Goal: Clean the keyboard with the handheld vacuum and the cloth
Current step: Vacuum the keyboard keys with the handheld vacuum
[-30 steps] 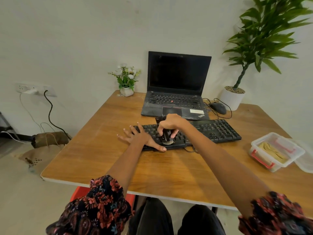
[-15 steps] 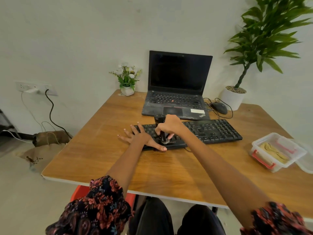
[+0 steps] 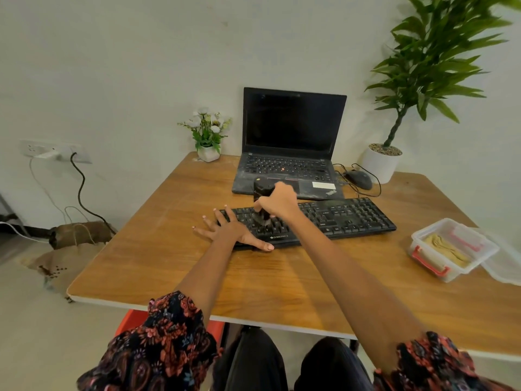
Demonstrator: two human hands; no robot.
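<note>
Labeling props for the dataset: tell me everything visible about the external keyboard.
The keyboard is a black, full-size plastic board with a number pad and white ZEBRONICS lettering on its front edge. It lies flat on the wooden table, just before the laptop. The left hand lies spread on its left end; the right hand holds the black vacuum upright, brush on the keys.

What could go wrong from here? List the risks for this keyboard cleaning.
1. The handheld vacuum, gripped upright by the right hand, has its brush down on the keyboard; hard pressure might loosen a keycap.
2. Only the left hand, spread flat on the keyboard's left end, steadies it; the right end could swing.
3. The laptop sits right behind; a backward stroke could bump it.
</note>
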